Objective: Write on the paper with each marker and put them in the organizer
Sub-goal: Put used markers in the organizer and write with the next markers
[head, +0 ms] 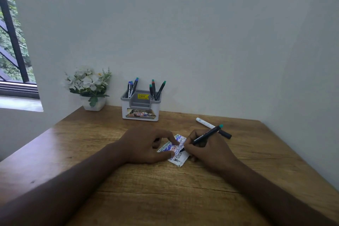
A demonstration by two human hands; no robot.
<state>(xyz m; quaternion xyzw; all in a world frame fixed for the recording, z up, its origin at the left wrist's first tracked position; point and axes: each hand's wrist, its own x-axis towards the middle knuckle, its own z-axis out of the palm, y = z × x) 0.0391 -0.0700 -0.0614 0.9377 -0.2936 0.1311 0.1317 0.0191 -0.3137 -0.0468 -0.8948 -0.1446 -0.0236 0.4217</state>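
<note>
The grip of the right hand pinches a teal-capped marker, tip on the paper and barrel slanting up and away to its right. We judge the left hand pins the paper with apparently straight fingers. The organizer stands beyond the grip, leftward.

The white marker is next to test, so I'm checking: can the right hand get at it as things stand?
Probably not yet: the right hand grips a black marker. The white marker lies uncovered on the table just beyond.
</note>
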